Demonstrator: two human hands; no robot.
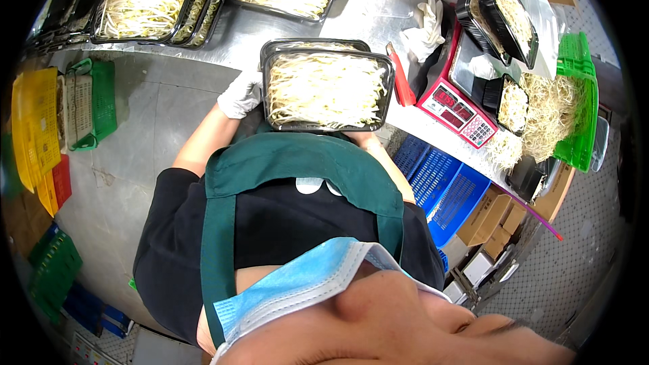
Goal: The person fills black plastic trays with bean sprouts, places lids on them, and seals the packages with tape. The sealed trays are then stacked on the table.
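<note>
My left hand [242, 95], in a white glove, grips the left edge of two stacked black plastic trays. The front tray of bean sprouts [327, 91] is full and leans towards me. Behind it shows the upper rim of the second tray [314, 43], also holding sprouts. Both are at the table's near edge, in front of my green apron [304, 162]. Of my right arm, the forearm and wrist [367, 141] run up to the tray's lower right; the hand itself is hidden behind the tray.
More sprout trays [147, 2] stand stacked on the steel table. To the right lie a red-handled tool [401, 78], white gloves [426, 30] and a red digital scale [459, 111] bearing a small sprout tray. Loose sprouts [550, 111] spill from a green basket [578, 137]. Blue crates [446, 182] sit below.
</note>
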